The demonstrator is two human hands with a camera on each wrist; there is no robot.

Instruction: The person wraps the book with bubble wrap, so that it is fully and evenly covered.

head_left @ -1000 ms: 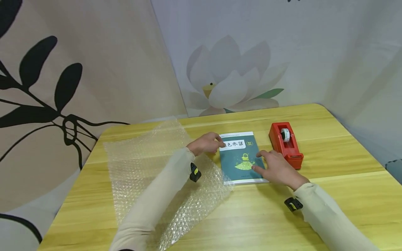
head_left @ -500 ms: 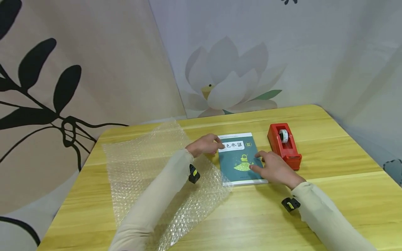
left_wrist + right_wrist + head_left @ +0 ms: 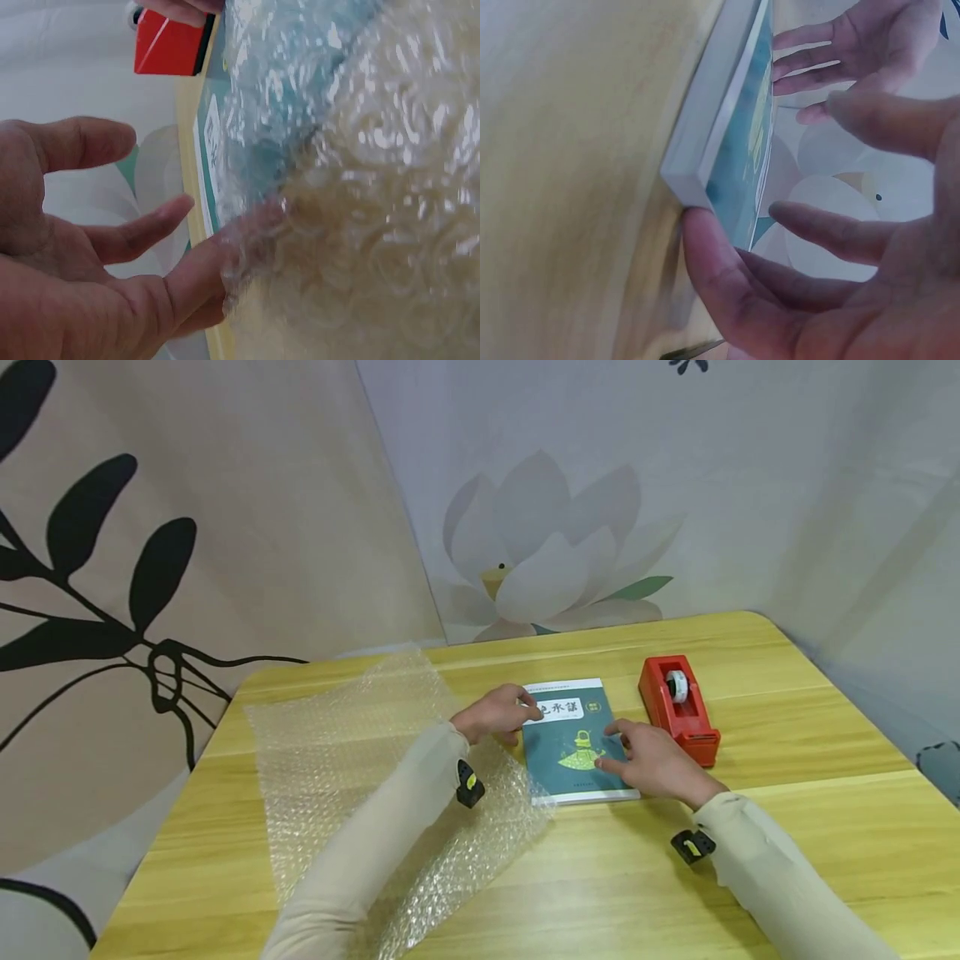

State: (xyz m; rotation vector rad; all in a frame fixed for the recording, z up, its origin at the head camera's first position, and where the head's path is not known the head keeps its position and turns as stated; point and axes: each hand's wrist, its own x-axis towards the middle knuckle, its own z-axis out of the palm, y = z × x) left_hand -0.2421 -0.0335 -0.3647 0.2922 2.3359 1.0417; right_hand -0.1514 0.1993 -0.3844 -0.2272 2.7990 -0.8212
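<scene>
A teal book (image 3: 551, 756) with a white title box lies flat on the table. Over its upper left edge my left hand (image 3: 497, 712) has loosely bent, spread fingers. In the left wrist view, some of those fingers show through the edge of a clear bubble wrap sheet (image 3: 375, 187). My right hand (image 3: 656, 762) is at the book's right edge, thumb and fingers apart. In the right wrist view, one fingertip (image 3: 705, 225) touches the book's lower corner (image 3: 690, 176). A corner of the bubble wrap overlaps the book's lower left corner.
A red tape dispenser (image 3: 693, 722) with a white roll stands just right of the book, beyond my right hand. The bubble wrap covers the table's left part, under my left sleeve (image 3: 382, 843). Behind the wooden table (image 3: 817, 735) hangs a printed cloth backdrop (image 3: 750, 485).
My left hand has shifted slightly right, farther over the book's title box. My right hand, the book, the bubble wrap and the dispenser stay almost the same.
</scene>
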